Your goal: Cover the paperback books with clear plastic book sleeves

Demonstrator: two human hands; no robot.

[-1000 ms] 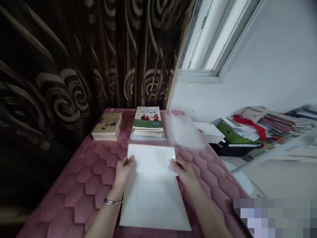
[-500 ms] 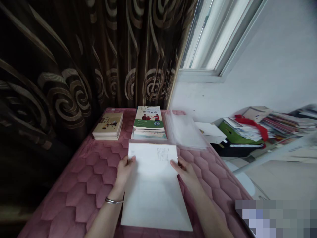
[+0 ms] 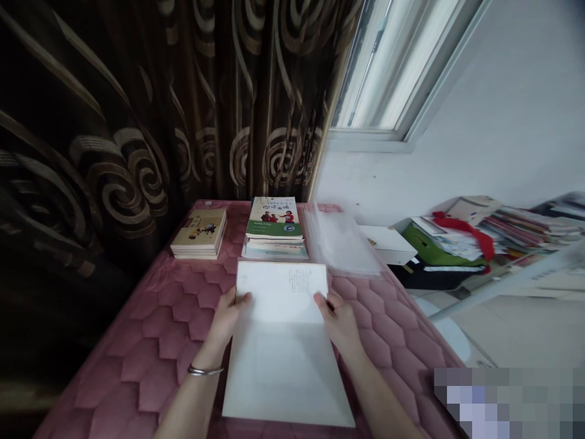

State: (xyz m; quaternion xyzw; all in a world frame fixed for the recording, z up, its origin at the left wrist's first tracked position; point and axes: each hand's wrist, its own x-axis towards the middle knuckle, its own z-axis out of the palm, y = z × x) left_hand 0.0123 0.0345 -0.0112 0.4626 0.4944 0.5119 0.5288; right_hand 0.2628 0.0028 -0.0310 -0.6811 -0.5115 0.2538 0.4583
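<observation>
An open book [image 3: 283,360] is in front of me, with a blank near page and a far page carrying small printed text. My left hand [image 3: 231,312] grips the left edge of the far page, its thumb on top and the other fingers underneath. On the opposite edge, my right hand [image 3: 337,317] holds it in the same way. A silver bangle [image 3: 205,371] circles my left wrist. Just beyond the book stands a stack of books [image 3: 274,227] topped by a green and white cover. Left of that sits a smaller stack of tan-covered books [image 3: 200,231].
Clear plastic sleeves [image 3: 345,241] lie right of the middle stack on the pink quilted cover [image 3: 173,329]. A white box [image 3: 390,244] is beside them. Papers and a green bag [image 3: 429,244] are piled farther right. A dark patterned curtain [image 3: 205,110] hangs behind.
Both hands keep their hold on the book. My left forearm has shifted slightly left, and the book's far edge has moved very little.
</observation>
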